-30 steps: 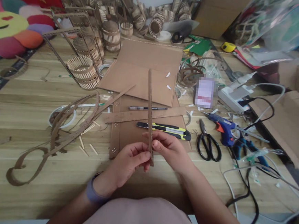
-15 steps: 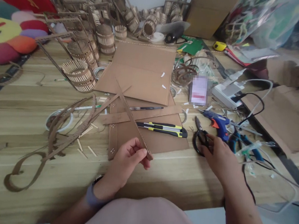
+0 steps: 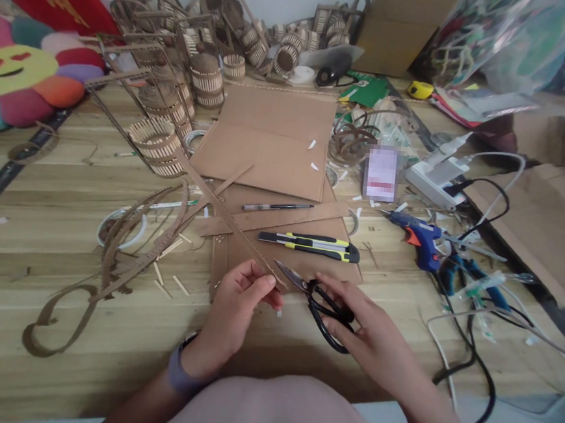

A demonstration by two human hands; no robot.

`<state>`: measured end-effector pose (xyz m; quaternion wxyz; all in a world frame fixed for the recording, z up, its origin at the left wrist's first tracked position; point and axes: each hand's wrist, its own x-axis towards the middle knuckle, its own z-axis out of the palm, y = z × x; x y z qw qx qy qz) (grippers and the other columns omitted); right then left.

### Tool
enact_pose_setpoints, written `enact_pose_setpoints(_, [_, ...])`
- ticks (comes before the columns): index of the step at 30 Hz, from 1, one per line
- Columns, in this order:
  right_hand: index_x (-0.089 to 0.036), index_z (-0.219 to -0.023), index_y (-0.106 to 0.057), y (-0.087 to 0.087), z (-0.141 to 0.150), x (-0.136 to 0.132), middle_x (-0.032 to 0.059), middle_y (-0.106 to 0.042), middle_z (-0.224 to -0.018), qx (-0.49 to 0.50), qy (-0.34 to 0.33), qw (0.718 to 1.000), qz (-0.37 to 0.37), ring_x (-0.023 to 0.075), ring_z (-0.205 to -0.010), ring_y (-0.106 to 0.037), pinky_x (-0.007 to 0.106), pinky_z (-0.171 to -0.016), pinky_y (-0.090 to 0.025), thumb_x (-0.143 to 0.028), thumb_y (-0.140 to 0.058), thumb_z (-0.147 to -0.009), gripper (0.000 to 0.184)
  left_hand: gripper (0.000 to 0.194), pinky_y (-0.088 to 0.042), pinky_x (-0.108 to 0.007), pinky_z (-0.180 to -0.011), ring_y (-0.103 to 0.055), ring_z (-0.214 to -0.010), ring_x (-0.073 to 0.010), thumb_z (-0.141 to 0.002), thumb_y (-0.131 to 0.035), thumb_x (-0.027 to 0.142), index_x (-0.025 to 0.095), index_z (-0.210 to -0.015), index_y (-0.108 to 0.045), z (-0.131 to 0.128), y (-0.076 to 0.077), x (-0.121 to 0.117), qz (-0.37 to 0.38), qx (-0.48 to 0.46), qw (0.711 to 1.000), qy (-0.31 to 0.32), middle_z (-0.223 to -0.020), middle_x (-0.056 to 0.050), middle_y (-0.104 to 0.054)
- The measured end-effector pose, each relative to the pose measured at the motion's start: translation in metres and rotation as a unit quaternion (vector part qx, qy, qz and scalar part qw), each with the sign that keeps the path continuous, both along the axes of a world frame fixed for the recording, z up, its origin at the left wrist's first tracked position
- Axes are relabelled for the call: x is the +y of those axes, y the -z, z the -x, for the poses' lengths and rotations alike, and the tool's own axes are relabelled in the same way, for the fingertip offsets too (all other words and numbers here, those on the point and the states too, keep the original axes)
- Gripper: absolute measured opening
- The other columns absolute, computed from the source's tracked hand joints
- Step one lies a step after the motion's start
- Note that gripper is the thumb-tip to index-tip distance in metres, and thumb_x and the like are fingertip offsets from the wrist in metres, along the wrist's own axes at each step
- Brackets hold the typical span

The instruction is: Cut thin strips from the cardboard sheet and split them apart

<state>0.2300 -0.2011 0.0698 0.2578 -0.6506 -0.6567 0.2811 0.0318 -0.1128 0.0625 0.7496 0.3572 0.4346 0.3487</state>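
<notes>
A narrow cardboard strip [image 3: 235, 226] is pinched near its lower end between the thumb and fingers of my left hand [image 3: 240, 306]; it slants up and away to the left. My right hand [image 3: 366, 322] grips black-handled scissors [image 3: 326, 309] by the loops, with their blades pointing left close to the strip's near end. Under the strip lie a wider cardboard band [image 3: 282, 218] and a cardboard sheet [image 3: 301, 275]. A yellow-and-black utility knife [image 3: 309, 245] and a pen [image 3: 277, 206] rest on top of these.
Curled cardboard strips [image 3: 113, 250] and small sticks [image 3: 169, 248] lie to the left. Several small slatted buckets [image 3: 155, 143] stand at the back left. On the right are a blue glue gun [image 3: 422, 239], pliers [image 3: 482, 286], a power strip [image 3: 436, 181] and loose cables [image 3: 487, 384].
My right hand has lifted the scissors off the table beside the glue gun and brought them left to the strip. The strip in my left hand has swung more to the left.
</notes>
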Motion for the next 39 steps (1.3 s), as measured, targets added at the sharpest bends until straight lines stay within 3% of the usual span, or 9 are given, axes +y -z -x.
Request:
enact_pose_setpoints(4, [-0.026,-0.133,-0.048,0.005,-0.001,0.002,0.0103,-0.067,-0.122,0.003,-0.005,1.0,-0.025,0.0257,-0.107,-0.067,0.035,-0.086,-0.056,-0.043,-0.069,-0.08,0.06,0.021,-0.048,-0.022,-0.052,-0.059,-0.051,-0.0109,-0.068,-0.072,0.031,0.016,-0.065,-0.057,0.0,-0.001,0.0,-0.002,0.01,1.0,-0.014,-0.055,0.001,-0.063])
enact_pose_setpoints(9, [-0.022,-0.124,-0.055,0.002,0.012,0.004,0.01,-0.066,-0.098,-0.063,-0.005,0.996,-0.062,0.0266,-0.09,-0.068,0.037,-0.074,-0.058,-0.061,-0.073,-0.072,0.068,0.024,-0.05,-0.023,-0.053,-0.06,-0.051,-0.0115,-0.068,-0.073,0.033,0.017,-0.064,-0.056,0.0,0.0,0.001,0.005,0.019,1.0,-0.009,-0.054,0.001,-0.064])
enact_pose_setpoints(14, [-0.019,-0.122,-0.058,0.002,0.028,0.008,0.008,-0.063,-0.088,-0.146,-0.015,0.985,-0.092,0.0244,-0.079,-0.066,0.036,-0.066,-0.057,-0.062,-0.064,-0.081,0.06,0.025,-0.052,-0.022,-0.056,-0.064,-0.059,-0.0126,-0.068,-0.075,0.033,0.016,-0.063,-0.058,0.0,0.0,0.001,0.007,0.026,0.999,-0.017,-0.064,0.0,-0.069])
enact_pose_setpoints(22, [-0.019,-0.119,-0.061,0.006,0.026,0.007,0.0091,-0.065,-0.085,-0.22,-0.012,0.97,-0.102,0.0257,-0.075,-0.067,0.037,-0.062,-0.056,-0.053,-0.058,-0.089,0.046,0.027,-0.055,-0.024,-0.06,-0.066,-0.058,-0.0131,-0.067,-0.079,0.035,0.014,-0.069,-0.061,0.0,0.003,0.0,0.019,0.026,0.999,-0.014,-0.067,-0.001,-0.071])
enact_pose_setpoints(33, [-0.019,-0.119,-0.062,0.006,0.021,0.006,0.0086,-0.067,-0.084,-0.209,-0.029,0.973,-0.089,0.0244,-0.077,-0.07,0.033,-0.059,-0.057,-0.062,-0.056,-0.087,0.054,0.028,-0.055,-0.025,-0.062,-0.067,-0.059,-0.0141,-0.068,-0.08,0.036,0.014,-0.071,-0.063,0.001,0.001,-0.002,0.019,0.002,1.0,-0.003,-0.065,-0.002,-0.071])
enact_pose_setpoints(39, [-0.017,-0.114,-0.064,0.004,0.022,0.005,0.0078,-0.066,-0.08,-0.213,-0.033,0.971,-0.098,0.0227,-0.074,-0.069,0.03,-0.058,-0.055,-0.066,-0.045,-0.089,0.058,0.026,-0.055,-0.025,-0.062,-0.066,-0.058,-0.0137,-0.07,-0.078,0.035,0.014,-0.071,-0.062,0.0,0.001,-0.003,0.019,0.0,1.0,0.006,-0.063,-0.002,-0.069])
